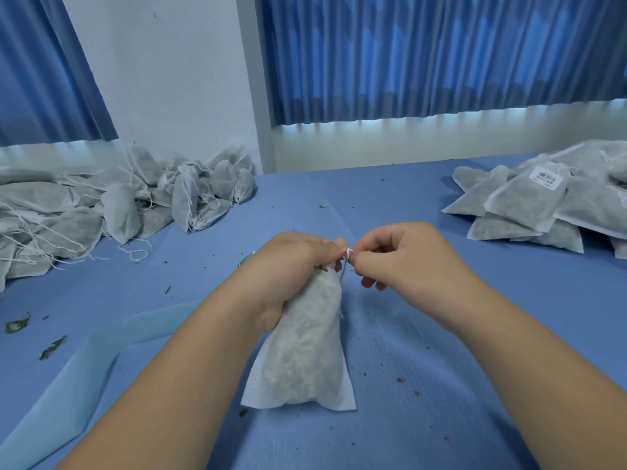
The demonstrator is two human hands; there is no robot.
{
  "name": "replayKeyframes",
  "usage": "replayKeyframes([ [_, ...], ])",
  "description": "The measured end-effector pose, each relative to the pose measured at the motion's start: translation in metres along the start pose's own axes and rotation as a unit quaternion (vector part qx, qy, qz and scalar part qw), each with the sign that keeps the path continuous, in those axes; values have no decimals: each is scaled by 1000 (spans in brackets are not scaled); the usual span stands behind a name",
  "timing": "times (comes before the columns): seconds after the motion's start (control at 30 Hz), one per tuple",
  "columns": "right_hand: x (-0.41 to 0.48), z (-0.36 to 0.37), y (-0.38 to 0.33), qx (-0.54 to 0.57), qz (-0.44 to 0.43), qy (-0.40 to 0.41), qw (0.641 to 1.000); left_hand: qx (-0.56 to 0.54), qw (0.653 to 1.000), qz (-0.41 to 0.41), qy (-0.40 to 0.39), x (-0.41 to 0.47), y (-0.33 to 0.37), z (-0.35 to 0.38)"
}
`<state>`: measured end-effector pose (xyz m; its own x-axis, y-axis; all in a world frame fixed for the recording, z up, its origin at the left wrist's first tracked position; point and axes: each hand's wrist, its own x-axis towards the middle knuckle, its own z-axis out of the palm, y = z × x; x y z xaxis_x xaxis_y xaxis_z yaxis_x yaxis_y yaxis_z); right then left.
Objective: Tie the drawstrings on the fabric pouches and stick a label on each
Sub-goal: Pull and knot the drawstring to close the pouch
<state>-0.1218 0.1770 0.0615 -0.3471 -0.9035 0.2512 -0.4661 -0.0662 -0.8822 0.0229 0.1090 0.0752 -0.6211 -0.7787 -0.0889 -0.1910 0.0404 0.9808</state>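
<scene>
A white fabric pouch (305,347) filled with dried herbs lies lengthwise on the blue table cover (424,385), its bottom toward me. My left hand (288,266) grips the pouch's gathered neck. My right hand (403,256) pinches the white drawstring (346,257) just right of the neck, fingers curled. The two hands almost touch at the string. The knot itself is hidden between the fingertips.
A heap of unlabelled pouches (112,205) with loose strings lies at the far left. A stack of flat pouches (549,201), the top one bearing a white barcode label (547,177), lies at the far right. Herb crumbs (51,347) dot the cover. A pale blue sheet (84,378) lies at left.
</scene>
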Motion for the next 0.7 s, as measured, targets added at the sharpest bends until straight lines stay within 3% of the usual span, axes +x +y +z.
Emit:
replayKeyframes([
  [0.2,1,1,1,-7,-6,17,1000,-8,1000,-11,-5,1,-1,0],
  [0.5,-4,4,-1,-76,-112,103,986,-26,998,1,58,3,-3,4],
  [0.7,-5,7,-1,-115,-141,81,980,-23,996,22,79,6,-5,5],
])
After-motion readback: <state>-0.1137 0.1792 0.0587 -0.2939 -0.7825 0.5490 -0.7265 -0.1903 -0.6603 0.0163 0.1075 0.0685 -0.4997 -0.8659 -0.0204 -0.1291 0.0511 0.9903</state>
